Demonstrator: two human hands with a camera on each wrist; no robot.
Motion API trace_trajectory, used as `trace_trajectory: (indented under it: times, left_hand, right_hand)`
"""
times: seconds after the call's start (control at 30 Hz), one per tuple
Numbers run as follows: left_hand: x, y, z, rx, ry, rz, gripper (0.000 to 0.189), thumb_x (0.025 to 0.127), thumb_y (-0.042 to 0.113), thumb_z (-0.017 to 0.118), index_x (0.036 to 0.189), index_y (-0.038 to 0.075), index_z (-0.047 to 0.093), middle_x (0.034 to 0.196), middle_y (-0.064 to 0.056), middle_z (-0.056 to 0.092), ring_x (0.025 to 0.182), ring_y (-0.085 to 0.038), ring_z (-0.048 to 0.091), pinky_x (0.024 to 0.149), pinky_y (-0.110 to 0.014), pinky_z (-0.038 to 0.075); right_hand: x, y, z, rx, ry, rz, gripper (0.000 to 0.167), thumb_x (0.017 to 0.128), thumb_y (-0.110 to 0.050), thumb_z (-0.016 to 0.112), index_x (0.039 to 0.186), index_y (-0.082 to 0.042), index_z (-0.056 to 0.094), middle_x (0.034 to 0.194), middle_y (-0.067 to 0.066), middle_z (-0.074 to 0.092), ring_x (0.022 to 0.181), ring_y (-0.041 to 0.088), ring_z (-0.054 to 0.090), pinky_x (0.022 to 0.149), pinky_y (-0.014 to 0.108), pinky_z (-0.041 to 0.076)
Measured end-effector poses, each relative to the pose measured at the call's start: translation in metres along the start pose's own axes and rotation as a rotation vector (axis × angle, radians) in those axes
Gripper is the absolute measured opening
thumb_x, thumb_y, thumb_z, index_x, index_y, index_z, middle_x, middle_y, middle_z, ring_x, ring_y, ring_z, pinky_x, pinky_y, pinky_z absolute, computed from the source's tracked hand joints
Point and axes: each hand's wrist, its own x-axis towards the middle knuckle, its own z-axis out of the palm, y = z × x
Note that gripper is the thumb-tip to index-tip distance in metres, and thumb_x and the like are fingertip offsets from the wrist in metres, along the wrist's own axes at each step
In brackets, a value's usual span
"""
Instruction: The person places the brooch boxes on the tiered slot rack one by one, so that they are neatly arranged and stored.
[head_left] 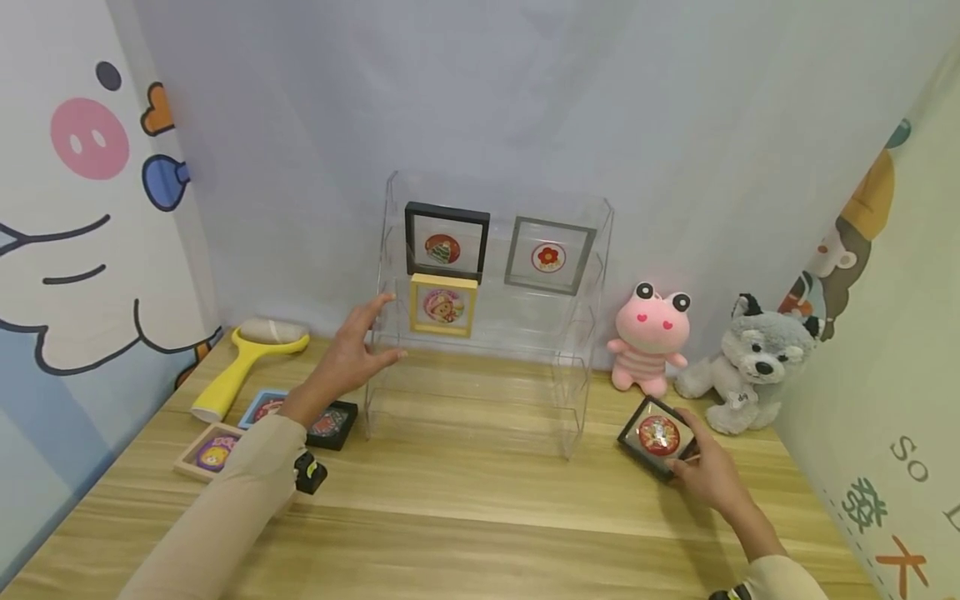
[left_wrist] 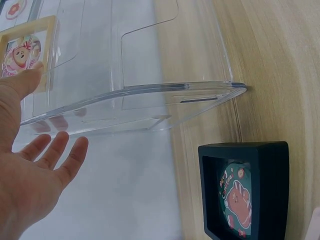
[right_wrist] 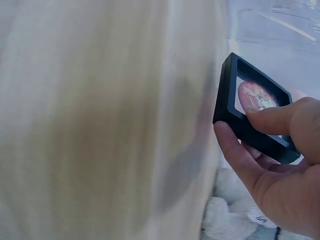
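My right hand point(head_left: 708, 471) pinches a black square frame point(head_left: 637, 446) by its corner, thumb on the front and fingers behind. Inside the frame is a round red badge point(right_wrist: 256, 95). At the left side of a clear acrylic tiered rack point(head_left: 480, 425), my left hand point(head_left: 351, 354) has its fingers spread, with the rack's side panel between thumb and fingers in the left wrist view. On the rack stand a black frame point(head_left: 447, 208) with a Christmas tree badge, a grey frame point(head_left: 550, 287) with a red flower badge, and, one tier lower, a yellow frame point(head_left: 442, 331).
Left of the rack lie a black frame point(left_wrist: 270, 190), a blue frame point(head_left: 258, 398) and a wooden frame point(head_left: 193, 468). Behind them is a yellow-handled lint roller point(head_left: 236, 375). A pink plush toy point(head_left: 651, 333) and a grey plush dog point(head_left: 765, 358) sit right of the rack.
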Motion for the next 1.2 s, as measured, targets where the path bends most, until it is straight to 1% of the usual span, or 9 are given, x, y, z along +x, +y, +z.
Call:
trace_trajectory:
  times: [0.2,0.4,0.5,0.63,0.73,0.83,1.03,1.1,1.2]
  left_hand:
    - [0.000,-0.001,0.001,-0.004,-0.003,0.001,0.081,0.089,0.013,0.076,0.155,0.015,0.028,0.142,-0.028,0.039,0.118,-0.042,0.046,0.077,-0.044,0.050]
    - [-0.001,0.000,0.000,-0.002,0.007,0.009,0.082,0.088,0.012,0.077,0.155,0.013,0.029,0.143,-0.028,0.039,0.117,-0.042,0.047,0.077,-0.045,0.051]
    - [-0.001,0.000,-0.001,0.002,0.002,0.002,0.082,0.089,0.013,0.077,0.155,0.014,0.028,0.142,-0.028,0.040,0.116,-0.041,0.047,0.077,-0.044,0.051]
    - [-0.001,0.000,0.000,0.002,-0.002,0.000,0.082,0.089,0.013,0.076,0.156,0.015,0.028,0.141,-0.028,0.040,0.116,-0.040,0.047,0.077,-0.043,0.050]
    - [-0.001,0.000,0.000,0.005,0.001,0.005,0.082,0.089,0.013,0.076,0.156,0.014,0.028,0.140,-0.028,0.040,0.115,-0.040,0.047,0.076,-0.042,0.050]
    - [-0.001,0.000,0.000,0.007,0.005,0.004,0.082,0.089,0.013,0.077,0.155,0.015,0.029,0.140,-0.028,0.041,0.114,-0.040,0.047,0.076,-0.042,0.050]
    - [0.000,0.000,0.000,0.003,0.004,-0.005,0.082,0.089,0.013,0.077,0.156,0.016,0.029,0.143,-0.028,0.039,0.118,-0.043,0.047,0.079,-0.046,0.052]
    - [0.000,0.000,0.000,0.002,0.001,-0.005,0.082,0.089,0.012,0.076,0.156,0.015,0.029,0.143,-0.029,0.039,0.118,-0.044,0.047,0.079,-0.046,0.052]
    - [0.000,0.000,0.001,0.001,-0.001,-0.004,0.082,0.089,0.011,0.076,0.156,0.015,0.029,0.143,-0.028,0.039,0.118,-0.044,0.047,0.079,-0.046,0.051]
  right_hand:
    - [0.000,-0.015,-0.017,0.013,0.081,-0.041,0.074,0.090,0.006,0.064,0.153,0.000,0.025,0.101,0.031,0.057,0.073,0.032,0.072,0.059,0.033,0.058]
    - [0.006,-0.036,-0.035,0.049,0.203,-0.183,0.068,0.089,0.011,0.063,0.149,0.004,0.034,0.108,0.034,0.054,0.063,0.008,0.068,0.055,0.023,0.056]
    - [0.009,-0.048,-0.042,0.038,0.247,-0.257,0.065,0.088,0.012,0.064,0.148,0.004,0.038,0.106,0.033,0.056,0.064,0.003,0.065,0.054,0.020,0.055]
    - [0.011,-0.069,-0.051,-0.035,0.312,-0.317,0.063,0.089,0.007,0.067,0.146,-0.001,0.043,0.104,0.027,0.056,0.067,0.020,0.070,0.053,0.018,0.053]
    - [0.013,-0.086,-0.055,-0.081,0.354,-0.345,0.062,0.090,0.003,0.068,0.147,-0.005,0.045,0.112,0.027,0.056,0.075,0.037,0.071,0.056,0.014,0.050]
    - [0.017,-0.104,-0.057,-0.062,0.367,-0.384,0.063,0.090,0.002,0.067,0.148,-0.007,0.045,0.119,0.029,0.054,0.083,0.045,0.069,0.061,0.007,0.046]
    - [0.038,-0.135,-0.052,-0.017,0.374,-0.519,0.063,0.091,0.007,0.065,0.148,-0.011,0.047,0.107,0.024,0.052,0.085,0.043,0.068,0.068,0.000,0.043]
    - [0.047,-0.144,-0.050,-0.029,0.379,-0.566,0.062,0.090,0.007,0.065,0.147,-0.010,0.049,0.105,0.022,0.053,0.085,0.040,0.069,0.068,0.005,0.048]
    - [0.061,-0.157,-0.045,-0.075,0.394,-0.622,0.060,0.090,0.006,0.067,0.145,-0.010,0.051,0.105,0.021,0.054,0.086,0.037,0.068,0.068,0.024,0.057]
